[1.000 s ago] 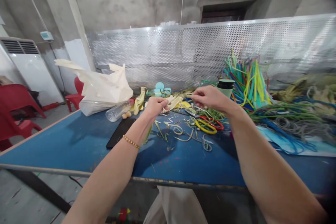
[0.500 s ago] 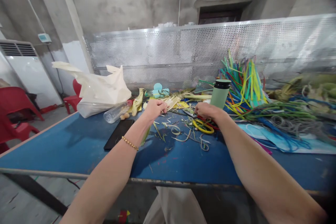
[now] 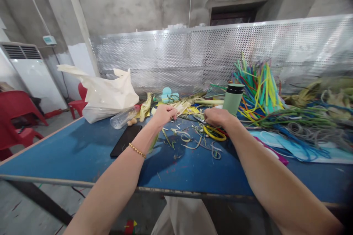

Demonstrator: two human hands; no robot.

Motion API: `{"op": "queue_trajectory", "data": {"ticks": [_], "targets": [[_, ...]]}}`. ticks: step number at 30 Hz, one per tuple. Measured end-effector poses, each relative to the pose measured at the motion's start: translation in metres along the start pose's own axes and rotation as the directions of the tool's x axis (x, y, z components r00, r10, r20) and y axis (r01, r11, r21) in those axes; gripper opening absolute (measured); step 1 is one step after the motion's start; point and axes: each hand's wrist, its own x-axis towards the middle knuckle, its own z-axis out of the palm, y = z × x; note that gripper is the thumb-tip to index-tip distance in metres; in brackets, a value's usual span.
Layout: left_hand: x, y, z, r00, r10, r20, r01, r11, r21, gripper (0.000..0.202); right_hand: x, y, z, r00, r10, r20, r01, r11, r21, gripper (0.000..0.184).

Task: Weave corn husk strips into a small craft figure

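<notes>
My left hand (image 3: 163, 114) is closed round a bundle of pale yellow leaf strips (image 3: 182, 107) held just above the blue table (image 3: 82, 150). My right hand (image 3: 217, 116) rests low on the table with its fingers curled over yellow-handled scissors (image 3: 213, 133) and a red loop beside them; what the fingers grip is hidden. Cut strip scraps (image 3: 193, 141) lie scattered in front of both hands. A pale green flask (image 3: 233, 98) with a dark lid stands just behind my right hand.
A black phone (image 3: 125, 140), a lying clear bottle (image 3: 124, 116) and a cream bag (image 3: 106, 91) sit at the left. Coloured strips (image 3: 259, 88) and green and grey cords (image 3: 298, 125) pile at the right. A perforated metal screen (image 3: 193, 58) backs the table. Red chairs (image 3: 16, 117) stand at far left.
My right hand has dropped from in front of the flask down onto the scissors on the table. My left hand has kept hold of the strips and barely moved.
</notes>
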Motion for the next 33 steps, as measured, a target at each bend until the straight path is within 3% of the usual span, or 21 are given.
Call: {"op": "queue_trajectory", "data": {"ticks": [5, 10, 14, 18, 20, 23, 26, 29, 31, 33], "targets": [[0.0, 0.0, 0.0, 1.0, 0.008, 0.011, -0.008, 1.0, 0.024, 0.021, 0.003, 0.008, 0.008, 0.987, 0.091, 0.136, -0.102, 0.992, 0.074, 0.024], [-0.002, 0.001, -0.001, 0.999, 0.018, 0.037, -0.019, 0.999, 0.037, 0.022, 0.009, 0.027, 0.008, 0.974, 0.226, -0.011, -0.226, 0.974, 0.006, 0.039], [0.0, -0.002, -0.002, 0.998, 0.03, 0.053, -0.033, 0.998, 0.054, 0.021, 0.006, 0.028, 0.001, 0.949, 0.302, -0.093, -0.301, 0.953, 0.022, 0.043], [0.002, -0.004, -0.002, 0.998, 0.025, 0.063, -0.03, 0.997, 0.076, 0.022, 0.001, 0.022, -0.008, 0.968, 0.222, -0.116, -0.222, 0.975, 0.014, 0.039], [0.002, -0.003, -0.001, 0.998, 0.014, 0.063, -0.019, 0.997, 0.071, 0.022, -0.001, 0.021, -0.013, 0.965, 0.181, -0.187, -0.181, 0.983, 0.019, 0.037], [0.002, -0.002, -0.001, 0.998, -0.001, 0.065, -0.002, 0.999, 0.046, 0.021, -0.005, 0.018, -0.022, 0.938, 0.1, -0.332, -0.08, 0.994, 0.074, 0.035], [0.001, -0.001, -0.001, 0.998, -0.011, 0.069, 0.009, 1.0, 0.025, 0.02, -0.01, 0.006, -0.029, 0.901, 0.023, -0.433, 0.094, 0.965, 0.246, 0.039], [0.001, -0.001, -0.001, 0.998, -0.008, 0.069, 0.007, 1.0, 0.016, 0.021, -0.013, -0.006, -0.03, 0.851, 0.083, -0.518, 0.159, 0.9, 0.406, 0.042], [0.002, -0.002, -0.001, 0.998, -0.006, 0.065, 0.004, 1.0, 0.024, 0.021, -0.012, -0.005, -0.027, 0.87, 0.083, -0.487, 0.144, 0.9, 0.411, 0.043], [0.002, -0.003, -0.001, 0.998, 0.001, 0.062, -0.004, 0.999, 0.042, 0.021, -0.008, 0.004, -0.023, 0.938, -0.009, -0.346, 0.131, 0.935, 0.33, 0.042]]}}
